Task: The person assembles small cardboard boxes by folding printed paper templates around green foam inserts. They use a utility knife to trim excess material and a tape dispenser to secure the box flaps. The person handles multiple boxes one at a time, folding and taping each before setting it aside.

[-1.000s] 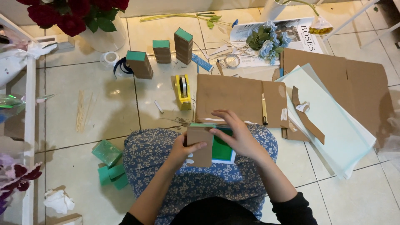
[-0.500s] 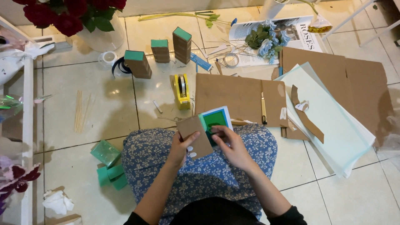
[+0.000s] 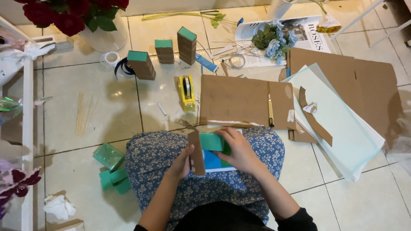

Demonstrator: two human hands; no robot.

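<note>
On my lap, my left hand (image 3: 182, 161) grips a brown cardboard strip (image 3: 196, 152). At three o'clock, my right hand (image 3: 239, 149) closes on a green foam block (image 3: 211, 141).

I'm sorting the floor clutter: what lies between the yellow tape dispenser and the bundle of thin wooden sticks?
In the head view, only bare tile and one small white scrap lie between the yellow tape dispenser and the wooden sticks.

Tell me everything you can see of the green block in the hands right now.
The green block is a teal-green, matte rectangular piece that looks like foam. It lies roughly level over the lap. The right hand covers its right end from above; a brown cardboard strip, pinched by the left hand, stands against its left end. A blue-and-white sheet lies beneath.
</note>
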